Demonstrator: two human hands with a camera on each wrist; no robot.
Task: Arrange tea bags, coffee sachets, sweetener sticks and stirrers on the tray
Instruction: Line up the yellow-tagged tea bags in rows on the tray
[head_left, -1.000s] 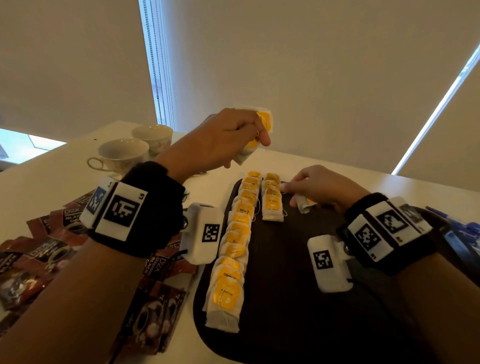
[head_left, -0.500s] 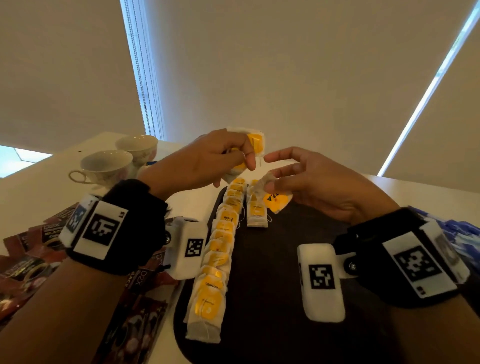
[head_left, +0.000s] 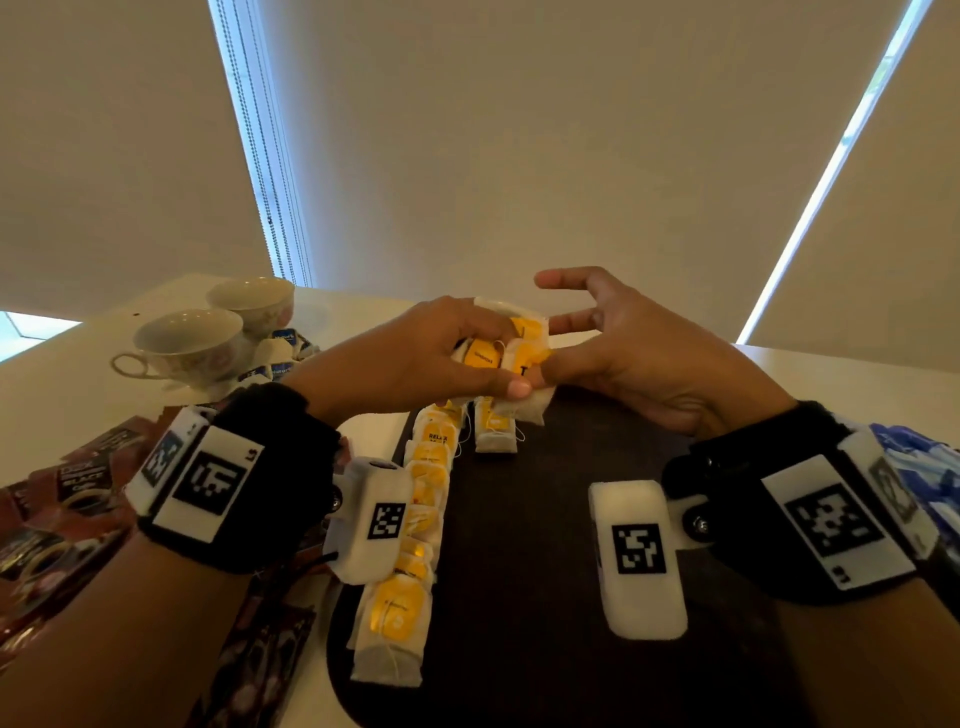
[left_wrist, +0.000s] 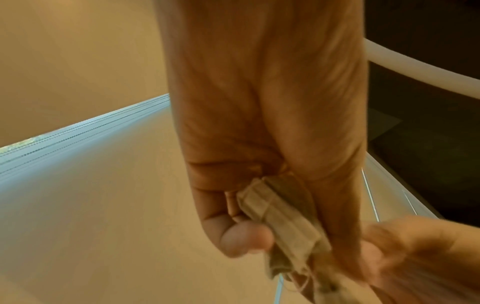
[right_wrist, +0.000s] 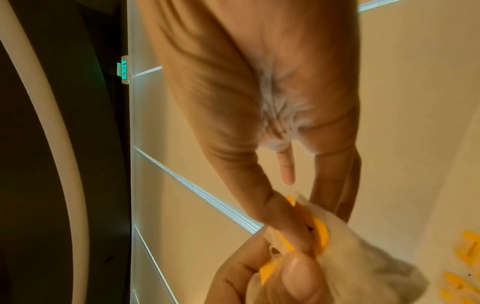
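My left hand (head_left: 467, 358) hovers over the far end of the dark tray (head_left: 545, 597) and grips a small bundle of tea bags (head_left: 485, 356) with yellow tags. My right hand (head_left: 558, 345) meets it from the right, thumb and a finger pinching the outermost tea bag (head_left: 524, 364) of the bundle, the other fingers spread. The left wrist view shows the bundle (left_wrist: 285, 222) held edge-on in the left hand (left_wrist: 249, 238). In the right wrist view the right thumb (right_wrist: 293, 222) presses on a yellow tag (right_wrist: 320, 232). On the tray lie a long row of tea bags (head_left: 415, 525) and a short row (head_left: 493, 431).
Two teacups (head_left: 192, 343) (head_left: 254, 306) stand on the table at the back left, with blue sachets (head_left: 283, 343) beside them. Dark red coffee sachets (head_left: 62, 499) are scattered left of the tray. A blue packet (head_left: 919, 457) lies at the right edge.
My right hand has risen from the short row on the tray to the left hand's bundle and now pinches a bag there. The left hand has come slightly lower and closer.
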